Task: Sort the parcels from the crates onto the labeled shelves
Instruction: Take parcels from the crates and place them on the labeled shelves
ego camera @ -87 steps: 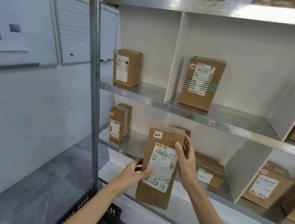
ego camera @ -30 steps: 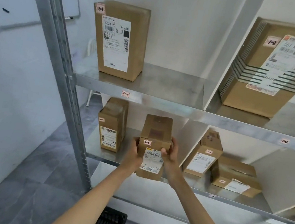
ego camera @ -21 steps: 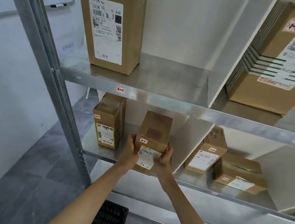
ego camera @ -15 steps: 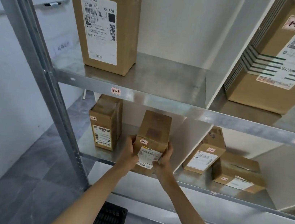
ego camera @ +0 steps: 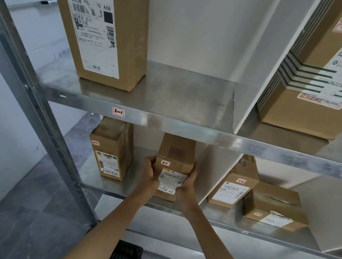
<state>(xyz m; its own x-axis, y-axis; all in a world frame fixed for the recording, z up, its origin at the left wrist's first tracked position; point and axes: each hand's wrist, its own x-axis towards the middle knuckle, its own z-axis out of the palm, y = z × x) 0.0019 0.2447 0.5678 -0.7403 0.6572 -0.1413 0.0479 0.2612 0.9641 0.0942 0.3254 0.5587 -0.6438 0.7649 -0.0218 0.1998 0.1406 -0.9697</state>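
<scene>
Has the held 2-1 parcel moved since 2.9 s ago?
Yes. The parcel, held by both hands, went from in front of the rack into the lower-left bay, beside the box standing there.

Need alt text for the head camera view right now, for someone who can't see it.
Both hands, left hand and right hand, hold a 2-1 parcel upright on the second shelf, beside another parcel.

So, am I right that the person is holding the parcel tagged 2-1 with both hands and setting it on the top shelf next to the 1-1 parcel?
Not quite. The head view shows both hands, left hand and right hand, holding the 2-1 parcel, but on the lower shelf, beside another 2-1 parcel, not next to the 1-1 parcel.
</scene>
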